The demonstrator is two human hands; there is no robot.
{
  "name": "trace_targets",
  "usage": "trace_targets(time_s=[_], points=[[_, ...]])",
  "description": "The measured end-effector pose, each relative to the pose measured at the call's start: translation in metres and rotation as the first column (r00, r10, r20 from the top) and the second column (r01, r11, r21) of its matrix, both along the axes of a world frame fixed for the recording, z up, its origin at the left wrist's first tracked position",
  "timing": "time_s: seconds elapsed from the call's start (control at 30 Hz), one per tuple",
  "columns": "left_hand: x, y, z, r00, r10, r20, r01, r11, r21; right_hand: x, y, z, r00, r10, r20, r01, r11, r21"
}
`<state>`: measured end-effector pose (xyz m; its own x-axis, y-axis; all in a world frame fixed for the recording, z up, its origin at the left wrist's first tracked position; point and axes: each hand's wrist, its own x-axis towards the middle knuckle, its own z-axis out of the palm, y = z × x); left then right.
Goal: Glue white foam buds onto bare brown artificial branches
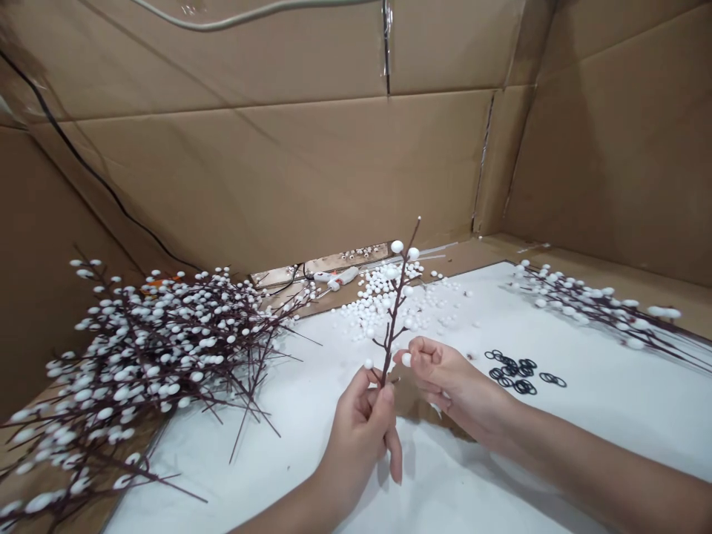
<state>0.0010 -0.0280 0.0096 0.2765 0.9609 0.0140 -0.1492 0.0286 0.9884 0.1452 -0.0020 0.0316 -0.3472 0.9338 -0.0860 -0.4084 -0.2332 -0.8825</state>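
Observation:
My left hand (pixel 364 434) is closed round the lower stem of a dark brown artificial berry branch (pixel 395 308), which stands nearly upright in front of me. White foam berries sit near its top and one sits low on its left side; several side twigs between them are bare. Just right of the stem, my right hand (pixel 445 374) pinches a white berry (pixel 406 360) between thumb and fingers, close to a lower twig. Whether that berry touches the twig, I cannot tell. Behind the branch lies a scattered heap of loose white berries (pixel 370 304).
A big pile of berry branches (pixel 183 334) lies at left. More branches (pixel 601 304) lie at right on the white tabletop (pixel 612 415). Black rings (pixel 515 371) lie right of my hands. A white glue gun (pixel 342 279) rests at the back, before cardboard walls (pixel 278 178).

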Motion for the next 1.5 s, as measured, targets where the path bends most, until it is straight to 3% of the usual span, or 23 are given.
trace_targets(time_s=[0.3,0.53,1.1,1.37,1.5], points=[[-0.003,-0.004,0.002,0.998,0.063,0.009,-0.063,0.997,0.046,-0.008,0.0,-0.007,0.997,0.033,-0.076,-0.014,0.971,0.237],[-0.004,-0.003,-0.002,0.994,0.087,-0.062,-0.088,0.996,-0.018,-0.008,-0.001,-0.006,1.0,-0.016,-0.017,0.019,0.986,0.167],[-0.004,-0.003,0.002,0.994,0.081,-0.074,-0.077,0.996,0.049,-0.008,0.0,-0.012,0.996,0.066,-0.057,-0.054,0.98,0.194],[-0.005,-0.006,0.006,0.992,0.1,-0.076,-0.096,0.994,0.059,-0.004,-0.004,-0.011,0.991,-0.022,0.134,0.001,0.988,0.156],[-0.004,-0.006,0.008,0.986,0.136,-0.099,-0.13,0.989,0.066,-0.006,-0.006,-0.012,0.993,-0.062,0.099,0.051,0.992,0.115]])
